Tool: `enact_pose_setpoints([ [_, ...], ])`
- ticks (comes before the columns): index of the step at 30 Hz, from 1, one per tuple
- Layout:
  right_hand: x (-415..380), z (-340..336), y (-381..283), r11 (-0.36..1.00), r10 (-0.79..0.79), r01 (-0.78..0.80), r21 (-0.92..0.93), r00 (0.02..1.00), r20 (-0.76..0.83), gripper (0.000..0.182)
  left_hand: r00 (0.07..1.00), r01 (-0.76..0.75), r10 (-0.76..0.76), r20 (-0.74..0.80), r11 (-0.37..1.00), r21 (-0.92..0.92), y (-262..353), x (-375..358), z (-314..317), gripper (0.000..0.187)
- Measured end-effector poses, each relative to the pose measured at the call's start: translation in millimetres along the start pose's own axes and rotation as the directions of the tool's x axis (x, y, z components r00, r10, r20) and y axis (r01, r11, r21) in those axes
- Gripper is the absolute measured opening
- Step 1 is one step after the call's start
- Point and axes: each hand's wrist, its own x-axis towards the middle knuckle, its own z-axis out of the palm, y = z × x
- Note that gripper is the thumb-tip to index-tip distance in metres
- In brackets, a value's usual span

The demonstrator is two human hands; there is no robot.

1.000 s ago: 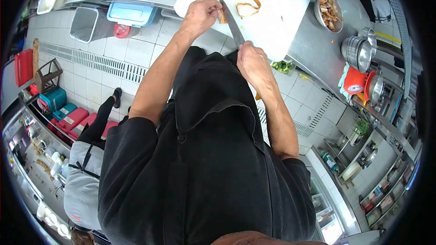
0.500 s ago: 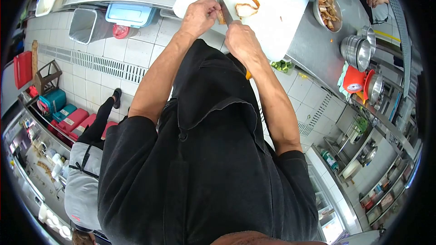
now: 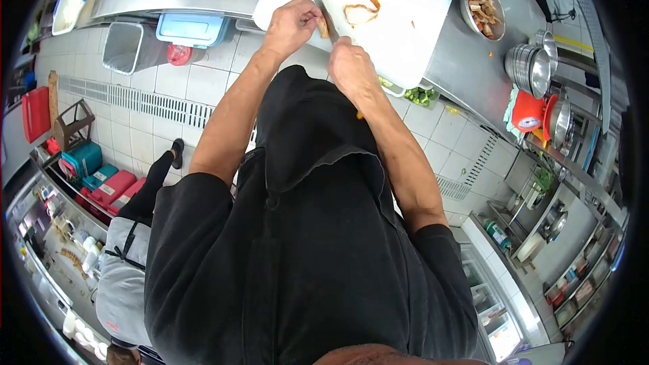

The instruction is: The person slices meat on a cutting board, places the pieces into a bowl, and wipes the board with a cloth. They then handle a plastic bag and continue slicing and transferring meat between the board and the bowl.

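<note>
Steadying the brown strip (image 3: 323, 28): left hand (image 3: 293, 23) pinching it by the near edge of the board (image 3: 409, 47), probably so it won't slide
Knife (image 3: 322, 5): thin steel blade just beside the strip, right hand (image 3: 353, 67) wrapped round the handle, for control I'd guess
Board: smooth white, plastic-looking
Bigger slice (image 3: 360, 15): 1 pale slab, curled orange-brown rim, farther in
Bowl (image 3: 500, 21): round shiny steel, chunks (image 3: 482, 12) inside, on the counter (image 3: 466, 67) past the board's right edge, pretty reachable

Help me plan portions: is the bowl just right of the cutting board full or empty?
Not empty: the bowl holds many chopped pieces; depth unclear.
</note>
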Motion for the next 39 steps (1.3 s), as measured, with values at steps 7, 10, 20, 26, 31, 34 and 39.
enact_pose_setpoints([
  [7, -24, -30, 5, 0.995, 0.087, -0.088, -0.041, 0.996, -0.020, 0.016, 0.997, 0.078, -0.079, 0.018, 0.996, 0.045, 5, 7, 2, 0.013],
  [10, -32, -29, -3, 0.998, 0.053, -0.053, -0.046, 0.999, 0.002, 0.015, 0.996, 0.088, -0.088, 0.034, 0.996, 0.015, 4, 5, -3, 0.013],
  [20, -26, -30, -20, 0.996, -0.033, 0.039, -0.084, 0.997, 0.073, 0.010, 0.998, -0.056, 0.056, 0.002, 0.992, 0.110, -2, 5, 6, 0.005],
  [26, -19, 8, 0, 0.994, -0.046, 0.047, -0.104, 0.999, 0.008, 0.014, 0.999, -0.028, 0.022, 0.043, 0.989, 0.143, -1, -1, 2, 0.007],
  [31, -18, -25, 10, 0.971, 0.066, -0.067, 0.230, 0.998, 0.011, 0.028, 0.998, 0.067, -0.068, 0.001, 0.996, 0.066, 0, 1, 1, 0.017],
  [34, -24, -55, 5, 0.826, 0.241, -0.326, 0.459, 0.941, 0.236, 0.035, 1.000, 0.017, -0.018, 0.018, 0.997, 0.080, 9, -1, 1, 0.029],
  [39, -26, -55, 23, 0.471, 0.158, -0.395, 0.789, 0.917, 0.365, 0.023, 0.958, -0.252, 0.180, 0.225, 0.900, 0.356, 10, 7, -5, 0.036],
])
